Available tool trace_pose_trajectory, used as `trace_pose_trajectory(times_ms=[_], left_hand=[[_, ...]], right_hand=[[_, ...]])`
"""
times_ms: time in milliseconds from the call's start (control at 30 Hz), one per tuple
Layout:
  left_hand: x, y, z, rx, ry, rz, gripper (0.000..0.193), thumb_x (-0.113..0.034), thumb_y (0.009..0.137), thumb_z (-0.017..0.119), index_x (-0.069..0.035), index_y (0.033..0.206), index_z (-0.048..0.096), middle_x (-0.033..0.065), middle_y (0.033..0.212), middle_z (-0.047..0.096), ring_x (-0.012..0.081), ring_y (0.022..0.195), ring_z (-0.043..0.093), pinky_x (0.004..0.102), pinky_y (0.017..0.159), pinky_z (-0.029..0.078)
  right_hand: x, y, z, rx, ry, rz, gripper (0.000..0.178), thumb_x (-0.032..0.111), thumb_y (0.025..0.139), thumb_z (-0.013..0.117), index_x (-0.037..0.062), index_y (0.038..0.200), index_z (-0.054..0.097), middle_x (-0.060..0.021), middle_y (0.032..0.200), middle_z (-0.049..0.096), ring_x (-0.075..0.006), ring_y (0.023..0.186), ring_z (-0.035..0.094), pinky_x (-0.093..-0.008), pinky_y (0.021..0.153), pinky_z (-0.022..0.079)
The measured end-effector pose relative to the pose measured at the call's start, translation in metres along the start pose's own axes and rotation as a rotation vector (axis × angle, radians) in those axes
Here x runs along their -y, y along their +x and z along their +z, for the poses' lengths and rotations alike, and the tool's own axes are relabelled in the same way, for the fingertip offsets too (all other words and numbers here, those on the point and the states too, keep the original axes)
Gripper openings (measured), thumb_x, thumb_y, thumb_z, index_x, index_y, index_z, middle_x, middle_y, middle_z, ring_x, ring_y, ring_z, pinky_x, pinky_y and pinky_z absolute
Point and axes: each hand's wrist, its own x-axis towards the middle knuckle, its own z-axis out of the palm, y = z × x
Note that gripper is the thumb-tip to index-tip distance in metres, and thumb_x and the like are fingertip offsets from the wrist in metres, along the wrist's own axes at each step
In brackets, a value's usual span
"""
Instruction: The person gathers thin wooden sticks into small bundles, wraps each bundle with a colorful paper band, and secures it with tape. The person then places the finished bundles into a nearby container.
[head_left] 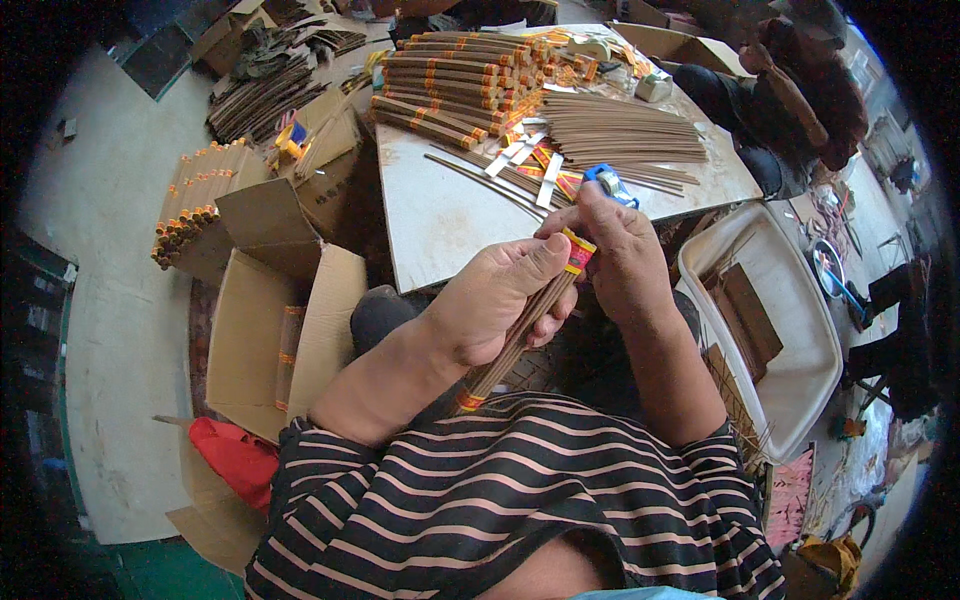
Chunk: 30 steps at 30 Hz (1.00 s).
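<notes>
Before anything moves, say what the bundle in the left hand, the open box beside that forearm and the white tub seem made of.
Bundle: sticks, perhaps wood or paste from their matte brown look; printed bands, likely glossy paper or film.
Open box: dull tan cardboard, judging by its creased flaps.
White tub: probably smooth plastic, given its rounded rim.

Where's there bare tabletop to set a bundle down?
Best: near-left of the white table, between the stacked bundles, the left edge and the left hand. Smaller: right corner, between the loose stick pile and right edge. Crowded: far side, under the stacked bundles; centre, with paper strips and a blue dispenser beside the right hand.
</notes>
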Motion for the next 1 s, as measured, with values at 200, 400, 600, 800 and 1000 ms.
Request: trace_pose_trajectory(times_ms=[200,400,600,800,1000], left_hand=[[-0.014,-0.005,0.002,0.033,0.075,0.054,0.036,-0.042,0.088,0.046,-0.007,0.09,0.053,0.0032,0.064,0.054,0.0092,0.049,0.048,0.0189,0.044,0.038],[-0.075,-0.021,0.001,0.056,0.331,0.601,0.042,-0.045,0.086,0.048,-0.005,0.094,0.054,0.003,0.065,0.054,0.0084,0.047,0.047,0.0195,0.043,0.037],[-0.112,0.002,-0.049,-0.161,0.481,1.111,0.029,-0.034,0.079,0.064,-0.007,0.086,0.054,0.0021,0.069,0.052,0.0112,0.056,0.049,0.0254,0.051,0.042],[-0.087,0.038,-0.113,-0.44,0.562,1.154,0.022,-0.024,0.082,0.062,-0.005,0.078,0.051,0.0034,0.067,0.053,0.0128,0.059,0.053,0.0283,0.055,0.045],[-0.095,0.026,-0.079,-0.556,0.25,1.389,0.027,-0.028,0.083,0.06,-0.003,0.079,0.052,0.0074,0.068,0.057,0.0183,0.059,0.056,0.0321,0.057,0.048]], right_hand=[[-0.025,0.007,-0.014,0.228,0.004,-0.254,0.049,0.041,0.09,0.043,-0.0039,0.107,0.052,-0.0148,0.103,0.058,-0.0198,0.088,0.058,-0.0298,0.079,0.047],[-0.025,0.008,-0.015,0.011,0.285,-0.157,0.037,0.03,0.091,0.045,-0.0034,0.106,0.052,-0.0162,0.089,0.062,-0.0214,0.078,0.061,-0.0305,0.07,0.05],[-0.045,0.006,-0.026,-0.053,0.181,-0.134,0.025,0.022,0.089,0.05,-0.0013,0.095,0.058,-0.0117,0.077,0.062,-0.0168,0.068,0.06,-0.0262,0.063,0.048],[-0.06,0.004,-0.024,-0.024,0.088,-0.008,0.022,0.02,0.087,0.053,-0.0011,0.093,0.059,-0.0081,0.075,0.061,-0.0133,0.065,0.057,-0.024,0.062,0.045],[-0.077,0.007,0.011,0.216,-0.151,0.141,0.032,0.026,0.089,0.051,-0.0012,0.106,0.053,-0.0065,0.088,0.058,-0.0138,0.081,0.055,-0.0261,0.075,0.043]])
